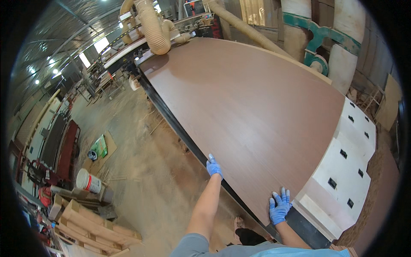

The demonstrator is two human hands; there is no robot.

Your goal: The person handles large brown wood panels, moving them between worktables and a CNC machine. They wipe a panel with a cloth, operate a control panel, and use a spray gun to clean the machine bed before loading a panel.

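A large brown sheet panel point(248, 111) with a faint wood grain lies flat on a machine bed with a dark side rail point(180, 132). My left hand point(214, 167), in a blue glove, rests at the panel's left long edge. Its fingers point forward, stretched out, and hold nothing. Close to the panel's near corner, my right hand point(280, 207), gloved in blue too, lies flat on the surface with its fingers spread. Beside the right hand is a white slab point(338, 171) with several black fittings, running along the panel's near end.
A ribbed beige hose point(154, 32) hangs over the panel's far end. Large dust bags on a green frame point(314, 38) stand beyond its right side. On the dusty floor at left are a white bucket point(88, 180), a wooden pallet point(90, 229) and a green bag point(99, 147).
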